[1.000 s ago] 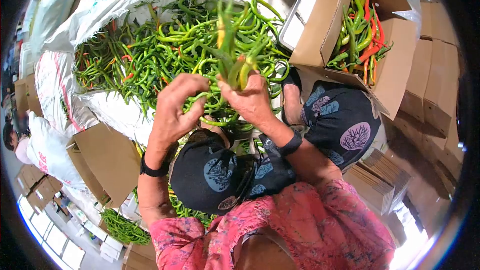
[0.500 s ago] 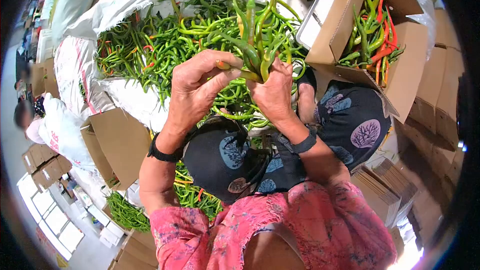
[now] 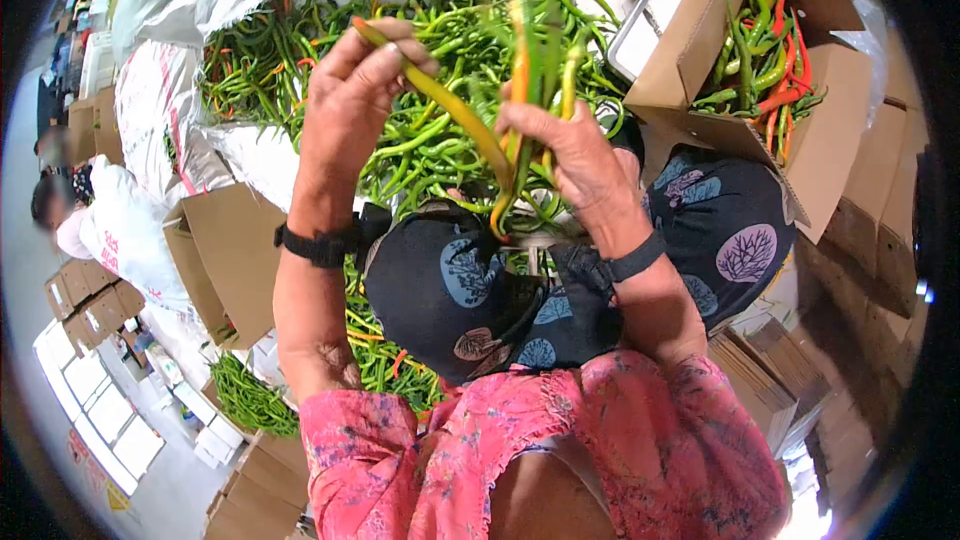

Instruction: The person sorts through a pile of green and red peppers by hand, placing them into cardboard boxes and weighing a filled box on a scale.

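My left hand (image 3: 360, 85) pinches the orange tip end of a long yellow-green pepper (image 3: 455, 110), which slants down to the right. A bunch of green and orange peppers (image 3: 520, 70) is gripped in my right hand (image 3: 575, 155), its upper part blurred by motion. One curved pepper hangs below that hand, near the lower end of the slanted one. Behind both hands lies a large heap of green peppers (image 3: 430, 150) on white sacking.
An open cardboard box (image 3: 665, 60) with green and red peppers (image 3: 770, 70) stands at the upper right, beside a white tray (image 3: 650, 20). Another box (image 3: 230, 260) is at the left, above more green peppers (image 3: 250, 395). A person (image 3: 75, 215) is at the far left.
My left hand has moved up and left, drawing the yellow-green pepper away from the bunch. My right hand has shifted slightly right, and its bunch is now blurred.
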{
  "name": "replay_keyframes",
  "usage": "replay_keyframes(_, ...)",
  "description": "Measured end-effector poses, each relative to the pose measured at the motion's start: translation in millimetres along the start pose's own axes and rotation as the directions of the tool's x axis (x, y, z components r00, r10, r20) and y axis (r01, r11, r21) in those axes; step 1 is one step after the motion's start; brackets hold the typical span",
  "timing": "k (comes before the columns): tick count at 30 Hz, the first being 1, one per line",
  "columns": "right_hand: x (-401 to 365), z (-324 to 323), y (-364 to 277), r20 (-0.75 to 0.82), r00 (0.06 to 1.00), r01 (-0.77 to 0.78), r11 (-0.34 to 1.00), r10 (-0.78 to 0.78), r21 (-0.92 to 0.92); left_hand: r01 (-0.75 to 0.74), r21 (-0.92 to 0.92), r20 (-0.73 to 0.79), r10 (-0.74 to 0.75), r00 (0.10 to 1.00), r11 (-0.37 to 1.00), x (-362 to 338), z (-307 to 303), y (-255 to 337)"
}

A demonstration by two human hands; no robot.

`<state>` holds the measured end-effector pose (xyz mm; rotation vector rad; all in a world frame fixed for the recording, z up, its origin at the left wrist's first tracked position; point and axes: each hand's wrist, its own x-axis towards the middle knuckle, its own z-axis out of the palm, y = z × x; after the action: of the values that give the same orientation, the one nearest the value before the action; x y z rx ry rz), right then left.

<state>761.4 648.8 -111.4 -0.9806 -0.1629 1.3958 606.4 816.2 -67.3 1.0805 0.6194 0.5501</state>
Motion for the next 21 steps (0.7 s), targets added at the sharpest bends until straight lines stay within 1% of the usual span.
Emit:
replay_keyframes(1,3.1,-3.0,2.2,-0.082,0.996,0.034,0.999,-0.034,0.002,-0.028,0.003,-0.014,0.028,0.999,1.000,1.7,-13.7,-0.3)
replay_keyframes(2,6.0,-6.8,4.5,-0.161,0.985,0.069,0.998,-0.068,-0.001,-0.039,-0.039,-0.039,0.037,0.999,0.998,0.0,-23.8,0.1)
replay_keyframes(3,7.4,-11.6,4.5,-0.218,0.973,0.084,0.996,-0.078,0.018,-0.043,-0.025,-0.097,0.040,0.994,0.999,-4.0,-35.7,1.6)
replay_keyframes(4,8.4,-16.1,4.0,-0.249,0.967,0.070,0.996,-0.055,0.050,-0.045,-0.011,-0.155,0.043,0.987,0.999,-9.4,-49.3,2.5)
replay_keyframes(5,12.0,-23.3,7.2,-0.266,0.959,0.108,0.994,-0.099,0.019,-0.052,0.007,-0.211,0.052,0.976,0.999,-15.5,-62.3,3.4)
replay_keyframes(6,14.8,-29.4,11.2,-0.281,0.949,0.146,0.989,-0.144,-0.011,-0.033,0.064,-0.276,0.050,0.960,0.997,-23.9,-76.5,6.6)
replay_keyframes(8,16.1,-30.2,11.7,-0.300,0.933,0.184,0.980,-0.198,-0.074,0.040,0.257,-0.349,0.054,0.936,0.966,-49.3,-98.3,11.6)
replay_keyframes(9,15.7,-31.5,12.5,-0.280,0.936,0.190,0.976,-0.214,-0.109,0.123,0.435,-0.329,0.030,0.944,0.892,-67.3,-122.8,8.9)
replay_keyframes(10,14.9,-32.4,13.8,-0.262,0.937,0.198,0.970,-0.230,-0.143,0.269,0.578,-0.354,-0.060,0.933,0.771,-88.5,-140.1,9.1)
replay_keyframes(11,14.1,-31.0,13.5,-0.257,0.943,0.182,0.974,-0.212,-0.137,0.452,0.691,-0.355,-0.279,0.892,0.565,-113.9,-172.7,-1.9)
replay_keyframes(12,13.8,-28.7,14.0,-0.254,0.945,0.174,0.975,-0.205,-0.138,0.584,0.760,-0.412,-0.483,0.772,0.285,-142.2,-186.1,-17.9)
replay_keyframes(13,13.3,-26.2,15.4,-0.258,0.951,0.148,0.983,-0.173,-0.113,0.240,0.966,-0.148,-0.551,0.821,0.098,-181.2,-216.8,-53.3)
replay_keyframes(14,14.2,-23.4,17.7,-0.259,0.955,0.123,0.989,-0.142,-0.088,0.127,0.989,-0.139,-0.787,0.601,-0.078,-184.7,-191.7,-44.2)
replay_keyframes(15,14.5,-21.0,21.2,-0.261,0.959,0.093,0.993,-0.110,-0.076,0.082,0.995,-0.097,-0.658,0.747,-0.053,-191.2,-199.8,-60.4)
replay_keyframes(16,16.3,-19.4,26.4,-0.261,0.960,0.081,0.994,-0.099,-0.080,0.035,0.999,-0.048,-0.505,0.862,-0.036,-190.2,-192.7,-67.3)
replay_keyframes(17,17.3,-17.7,32.6,-0.271,0.960,0.047,0.995,-0.068,-0.086,0.271,0.955,-0.208,-0.386,0.899,0.117,-183.4,-188.5,-74.1)
replay_keyframes(18,19.7,-15.5,37.3,-0.278,0.960,0.015,0.995,-0.041,-0.096,0.463,0.836,-0.387,-0.282,0.878,0.294,-155.3,-162.8,-77.0)
replay_keyframes(19,21.1,-13.2,41.9,-0.298,0.954,0.005,0.996,-0.033,-0.092,0.340,0.838,-0.328,-0.104,0.939,0.426,-133.7,-150.6,-96.2)
replay_keyframes(20,21.3,-11.6,43.6,-0.296,0.955,0.001,0.994,-0.032,-0.105,0.189,0.829,-0.274,0.088,0.958,0.526,-109.4,-142.0,-114.4)
replay_keyframes(21,21.0,-10.0,44.1,-0.290,0.957,-0.040,0.993,0.006,-0.111,0.112,0.895,-0.190,0.142,0.971,0.431,-85.2,-144.3,-140.2)
